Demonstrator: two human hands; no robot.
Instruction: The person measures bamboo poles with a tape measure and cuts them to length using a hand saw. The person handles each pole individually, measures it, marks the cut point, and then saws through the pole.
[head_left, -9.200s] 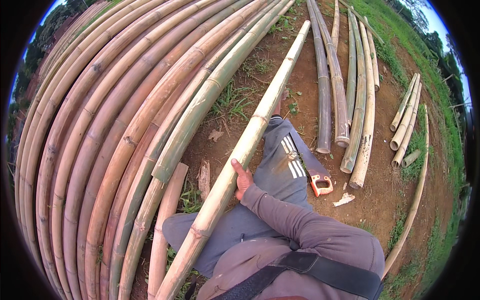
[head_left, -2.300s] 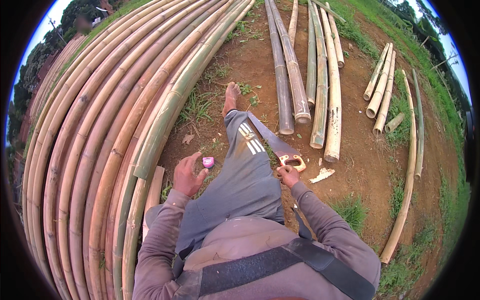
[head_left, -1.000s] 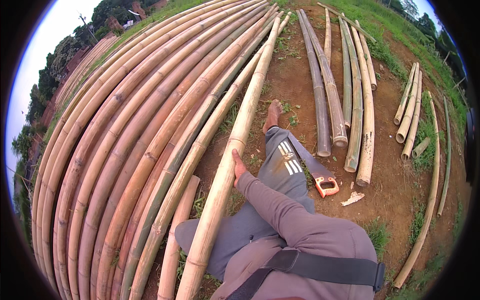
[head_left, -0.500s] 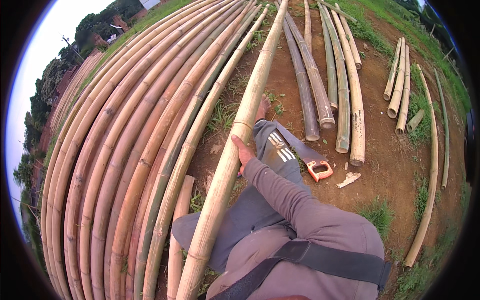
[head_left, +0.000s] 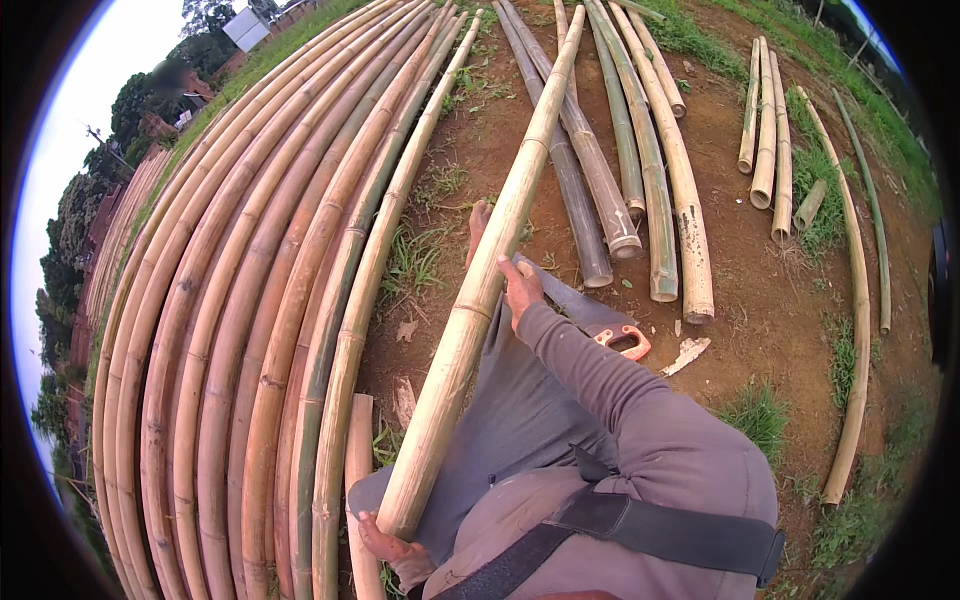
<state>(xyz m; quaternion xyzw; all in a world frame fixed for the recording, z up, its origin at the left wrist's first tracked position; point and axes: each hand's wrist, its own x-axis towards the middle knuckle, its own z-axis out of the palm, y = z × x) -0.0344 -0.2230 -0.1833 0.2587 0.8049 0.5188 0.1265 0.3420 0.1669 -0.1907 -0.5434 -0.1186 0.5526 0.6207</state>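
Observation:
A thick pale bamboo pole (head_left: 455, 345) slants across my lap, its near end low by my left knee and its far end pointing up and slightly right. My right hand (head_left: 522, 288) grips it from the right side around mid-length, thumb along the top. At the near end, my left hand (head_left: 388, 541) is wrapped against the pole's left side and underside; some of its fingers are hidden. A handsaw with an orange handle (head_left: 625, 342) lies on the soil just right of my leg, its blade partly covered by my arm and trousers.
Long bamboo poles (head_left: 225, 330) lie side by side on my left, with a short bamboo piece (head_left: 360, 470) next to them. Ahead lie dark and pale poles (head_left: 655, 200). Shorter pieces (head_left: 766, 130) and a thin curved pole (head_left: 850, 330) rest at the right. A bamboo scrap (head_left: 687, 355) sits near the saw.
My left hand has come into view and holds the pole's near end. The pole has shifted forward, away from me, with my right hand still on it. My bare foot shows more to the left.

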